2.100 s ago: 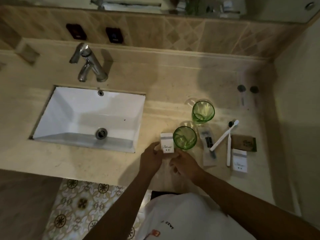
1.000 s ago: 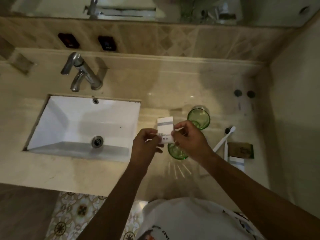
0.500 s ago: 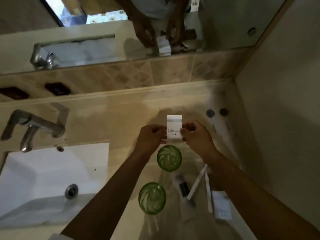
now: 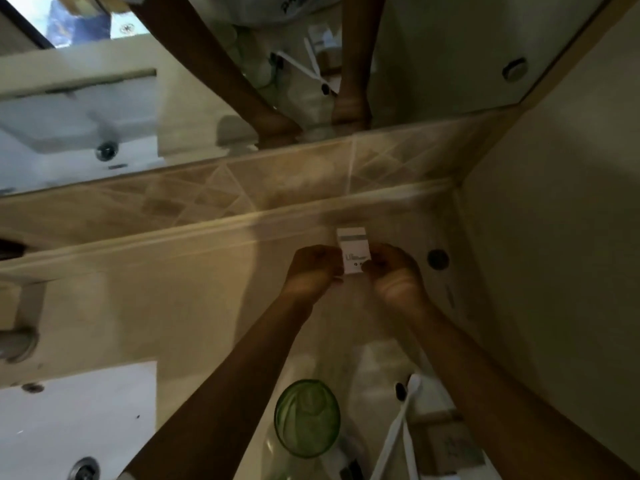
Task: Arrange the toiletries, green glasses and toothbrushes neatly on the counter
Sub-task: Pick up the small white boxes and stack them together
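Note:
Both hands hold a small white toiletry box point(image 4: 354, 249) with a grey band near the counter's back ledge. My left hand point(image 4: 313, 270) grips its left edge and my right hand point(image 4: 393, 271) grips its right edge. One green glass point(image 4: 307, 417) stands on the counter between my forearms. Two white toothbrushes point(image 4: 398, 434) lie crossed at the lower right, beside a brown packet point(image 4: 457, 448) partly hidden by my right arm. The second green glass is out of view.
The white sink point(image 4: 76, 417) is at the lower left with its tap point(image 4: 17, 341) at the left edge. A mirror point(image 4: 173, 98) runs above the tiled backsplash. Two dark round caps, one point(image 4: 437, 259) visible, sit near the right wall point(image 4: 554, 271).
Both hands lifted the white box from the counter's front beside the glasses and carried it forward to the back ledge. The camera tilted up toward the mirror.

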Motion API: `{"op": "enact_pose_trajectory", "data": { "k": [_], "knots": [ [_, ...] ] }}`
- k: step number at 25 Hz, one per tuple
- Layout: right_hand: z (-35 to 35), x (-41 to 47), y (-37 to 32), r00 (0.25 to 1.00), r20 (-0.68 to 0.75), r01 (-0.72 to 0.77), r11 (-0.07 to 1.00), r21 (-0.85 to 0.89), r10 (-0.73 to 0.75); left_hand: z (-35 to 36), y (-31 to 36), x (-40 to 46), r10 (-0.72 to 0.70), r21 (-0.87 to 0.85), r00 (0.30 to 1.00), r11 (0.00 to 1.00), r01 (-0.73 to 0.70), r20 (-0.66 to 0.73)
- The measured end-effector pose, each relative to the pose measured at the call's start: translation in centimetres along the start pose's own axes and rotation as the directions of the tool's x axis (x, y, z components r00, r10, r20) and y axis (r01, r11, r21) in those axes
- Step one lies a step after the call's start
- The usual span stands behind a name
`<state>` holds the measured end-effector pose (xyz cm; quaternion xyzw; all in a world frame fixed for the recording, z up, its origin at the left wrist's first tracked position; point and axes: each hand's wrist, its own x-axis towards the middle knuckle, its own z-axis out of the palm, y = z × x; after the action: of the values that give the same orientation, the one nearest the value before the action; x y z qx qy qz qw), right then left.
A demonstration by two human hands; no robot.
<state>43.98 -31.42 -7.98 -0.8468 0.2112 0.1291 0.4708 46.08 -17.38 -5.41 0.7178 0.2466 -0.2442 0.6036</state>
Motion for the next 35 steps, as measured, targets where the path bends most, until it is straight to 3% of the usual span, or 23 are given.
{"op": "enact_pose_trajectory", "data": {
  "k": [4, 12, 15, 17, 21, 24, 28, 31, 35],
  "knots": [
    [0.0, 2.1, 0.5, 0.996, -0.036, -0.083, 0.996, -0.038, 0.082, 1.0, 0.5, 1.7, -0.032, 0.019, 0.999, 0.999, 0.032, 0.007],
    [-0.1, 2.3, 0.0, 0.998, -0.019, -0.058, 0.996, -0.072, 0.057, 1.2, 0.7, 1.6, -0.011, 0.119, 1.0, 0.993, 0.011, -0.004],
    [-1.5, 0.0, -0.4, 0.998, -0.058, -0.017, 0.999, -0.027, 0.016, 0.5, 1.3, -0.3, 0.036, 0.14, 0.997, 0.99, -0.027, -0.064],
    [-3.0, -2.6, -0.4, 0.995, -0.082, -0.059, 0.997, 0.057, 0.064, -0.6, 1.8, -2.4, 0.09, 0.154, 0.99, 0.985, -0.073, -0.11],
    [-5.9, -10.2, 2.5, 0.994, -0.084, -0.057, 0.993, 0.106, 0.066, -1.9, 2.4, -9.7, 0.149, 0.047, 0.989, 0.988, -0.149, 0.004],
    [-6.9, -15.4, 6.5, 0.989, -0.11, -0.089, 0.994, 0.069, 0.097, -0.5, 0.4, -15.6, 0.083, -0.026, 0.978, 0.997, -0.079, 0.191],
    [-7.4, -21.7, 12.0, 0.973, -0.141, -0.183, 0.983, 0.011, 0.183, 3.8, -6.2, -20.7, -0.151, 0.049, 0.935, 0.989, 0.143, 0.32],
    [-7.5, -25.3, 14.4, 0.968, -0.166, -0.191, 0.981, 0.006, 0.19, 6.4, -11.4, -23.3, -0.24, 0.066, 0.92, 0.971, 0.231, 0.31],
    [-6.8, -28.6, 15.8, 0.965, -0.126, -0.234, 0.972, -0.024, 0.229, 7.4, -16.3, -25.2, -0.22, 0.189, 0.954, 0.965, 0.182, 0.203]
  ]
}}
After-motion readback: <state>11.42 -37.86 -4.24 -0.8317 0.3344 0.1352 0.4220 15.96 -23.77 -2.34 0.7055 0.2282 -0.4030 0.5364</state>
